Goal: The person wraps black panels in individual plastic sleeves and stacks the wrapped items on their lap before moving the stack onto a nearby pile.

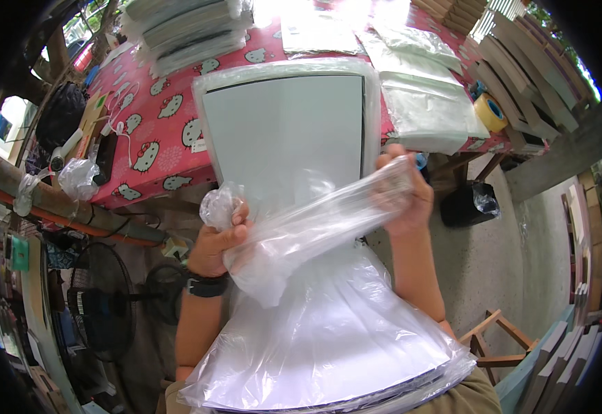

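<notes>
A clear plastic bag (315, 331) wraps a stack of white sheets (280, 131) that leans from my lap up to the table edge. My left hand (215, 245), with a black watch at the wrist, is closed on a bunched corner of the bag. My right hand (404, 196) grips the other end of the twisted bag top, stretched between both hands across the stack.
A red patterned tablecloth (156, 131) covers the table, bearing stacked sheets (184, 31), flat clear bags (425, 103) and a yellow tape roll (490, 112). A black bin (466, 203) stands on the concrete floor at right. Black fans (104, 297) stand at left, wooden frames at right.
</notes>
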Tool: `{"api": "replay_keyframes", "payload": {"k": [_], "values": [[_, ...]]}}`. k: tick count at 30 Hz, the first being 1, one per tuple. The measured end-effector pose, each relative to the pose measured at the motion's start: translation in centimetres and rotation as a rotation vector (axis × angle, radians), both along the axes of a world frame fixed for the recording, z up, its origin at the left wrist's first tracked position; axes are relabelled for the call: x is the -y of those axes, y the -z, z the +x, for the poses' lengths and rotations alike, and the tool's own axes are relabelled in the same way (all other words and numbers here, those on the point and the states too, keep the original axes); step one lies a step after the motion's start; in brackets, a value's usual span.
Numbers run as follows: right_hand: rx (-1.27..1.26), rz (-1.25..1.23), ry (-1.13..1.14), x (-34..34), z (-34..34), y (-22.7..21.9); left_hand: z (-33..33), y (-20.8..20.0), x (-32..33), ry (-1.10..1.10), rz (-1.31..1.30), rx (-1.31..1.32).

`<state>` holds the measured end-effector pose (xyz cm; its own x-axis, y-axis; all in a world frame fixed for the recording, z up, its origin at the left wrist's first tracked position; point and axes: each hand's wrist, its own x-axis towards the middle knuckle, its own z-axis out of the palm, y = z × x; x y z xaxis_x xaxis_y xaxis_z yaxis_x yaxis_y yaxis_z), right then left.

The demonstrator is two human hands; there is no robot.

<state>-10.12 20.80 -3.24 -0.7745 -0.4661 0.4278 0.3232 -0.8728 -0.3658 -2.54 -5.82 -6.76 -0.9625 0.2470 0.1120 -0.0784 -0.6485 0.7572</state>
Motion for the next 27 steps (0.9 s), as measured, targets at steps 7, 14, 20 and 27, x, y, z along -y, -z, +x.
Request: {"api": "replay_keyframes", "payload": {"k": [7,14,20,27], "values": [[0.135,0.282,0.747,-6.7,-0.3,-4.3,2.4,-2.1,11.5,-1.294,-0.784,-0.211],[-0.848,1.033,0.572,6.0,3.8,-5.1,1.6,-5.4,-3.3,-0.327,-0.896,-0.498],[-0.872,1.032,-0.623,2.6,2.5,-5.2,3.9,-1.5,1.8,0.146,0.486,0.121],[-0.057,0.185,-0.13,-3.0,2.2,1.0,4.1,5.1,5.0,-0.737,0.387,0.444]]}}
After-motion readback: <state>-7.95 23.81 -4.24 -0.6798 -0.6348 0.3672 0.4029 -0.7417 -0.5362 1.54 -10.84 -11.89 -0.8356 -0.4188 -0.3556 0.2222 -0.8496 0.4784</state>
